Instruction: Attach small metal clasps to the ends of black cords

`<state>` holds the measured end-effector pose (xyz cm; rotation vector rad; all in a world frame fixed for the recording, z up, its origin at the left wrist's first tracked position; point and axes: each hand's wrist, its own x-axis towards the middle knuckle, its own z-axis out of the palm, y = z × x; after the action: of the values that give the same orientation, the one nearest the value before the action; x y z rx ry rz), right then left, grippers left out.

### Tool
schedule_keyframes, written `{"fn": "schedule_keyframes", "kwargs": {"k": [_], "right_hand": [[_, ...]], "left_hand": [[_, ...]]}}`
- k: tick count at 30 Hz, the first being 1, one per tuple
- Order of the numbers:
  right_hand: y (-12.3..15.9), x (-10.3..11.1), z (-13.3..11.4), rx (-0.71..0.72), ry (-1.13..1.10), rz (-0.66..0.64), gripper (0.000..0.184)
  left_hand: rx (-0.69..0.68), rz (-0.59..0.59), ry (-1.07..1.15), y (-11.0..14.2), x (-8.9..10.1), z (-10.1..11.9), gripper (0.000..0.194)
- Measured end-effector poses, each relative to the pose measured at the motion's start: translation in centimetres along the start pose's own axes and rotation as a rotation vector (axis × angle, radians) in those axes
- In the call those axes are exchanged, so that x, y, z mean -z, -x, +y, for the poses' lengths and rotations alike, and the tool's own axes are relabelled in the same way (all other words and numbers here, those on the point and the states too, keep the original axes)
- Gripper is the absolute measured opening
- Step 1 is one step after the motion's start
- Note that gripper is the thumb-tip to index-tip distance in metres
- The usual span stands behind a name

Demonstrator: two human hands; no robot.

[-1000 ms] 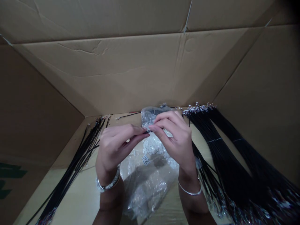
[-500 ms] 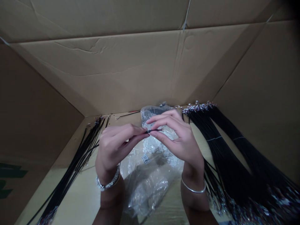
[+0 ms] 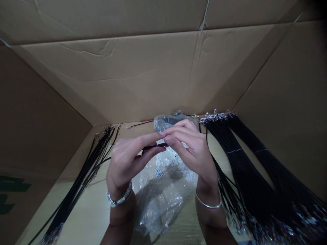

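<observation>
My left hand (image 3: pixel 130 160) and my right hand (image 3: pixel 190 149) meet fingertip to fingertip above a clear plastic bag (image 3: pixel 158 194) of small white parts. Both pinch one thin black cord (image 3: pixel 153 147), which runs from my left fingers into my right fingertips. Its right end is hidden under my right fingers. Each wrist wears a silver bangle. A large bundle of black cords (image 3: pixel 255 177) with metal ends lies to the right. A smaller bundle of black cords (image 3: pixel 87 173) lies to the left.
Everything sits on the floor of a big open cardboard box (image 3: pixel 127 81), with walls rising at the back, left and right. A single loose cord (image 3: pixel 138 126) lies near the back wall.
My hands have closed together again: the right fingertips slid left over the cord's end, covering the short stretch that showed half a second ago. Both hands sit slightly higher.
</observation>
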<state>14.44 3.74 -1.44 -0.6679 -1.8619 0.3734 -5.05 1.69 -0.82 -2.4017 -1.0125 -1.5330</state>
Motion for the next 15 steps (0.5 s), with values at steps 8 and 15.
{"fn": "schedule_keyframes", "kwargs": {"k": [8,15], "right_hand": [[0.03,0.9,0.16,0.01,-0.034,-0.016,0.02],[-0.18,1.13,0.2,0.013,0.02,0.052,0.022]], "left_hand": [[-0.04,-0.15,0.031,-0.72,-0.1,-0.52,0.018],[-0.021,-0.17,0.03,-0.75,-0.01,-0.45,0.008]]}}
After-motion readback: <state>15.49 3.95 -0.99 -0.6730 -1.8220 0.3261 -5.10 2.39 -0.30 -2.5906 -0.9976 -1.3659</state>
